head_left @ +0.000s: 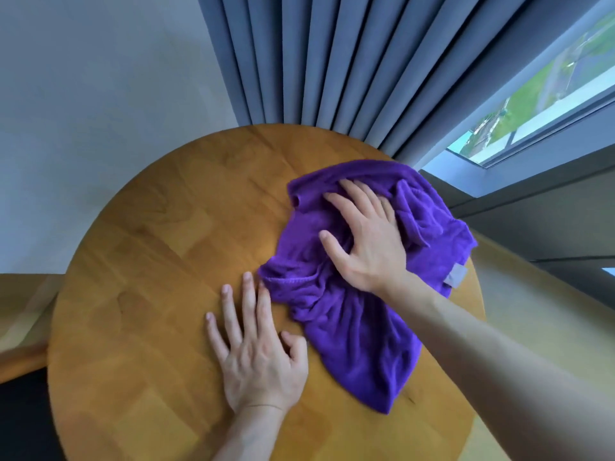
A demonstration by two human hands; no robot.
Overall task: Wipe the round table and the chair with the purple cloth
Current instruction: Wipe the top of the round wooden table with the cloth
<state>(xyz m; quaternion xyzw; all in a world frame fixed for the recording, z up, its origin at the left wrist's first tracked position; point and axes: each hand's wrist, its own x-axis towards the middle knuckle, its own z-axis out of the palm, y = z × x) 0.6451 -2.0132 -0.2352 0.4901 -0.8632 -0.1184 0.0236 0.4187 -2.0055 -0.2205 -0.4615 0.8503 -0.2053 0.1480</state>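
Wiping looks underway: right hand presses flat, fingers spread, on the purple cloth, bunched on the round tabletop's right side. Left hand rests open beside it. Chair apparently remains, not clearly visible.

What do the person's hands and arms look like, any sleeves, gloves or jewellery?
Both are bare. The left hand and right hand wear no gloves, rings or watch, and no sleeve shows on either forearm as far as the frame reaches. Fingernails are short and unpainted.
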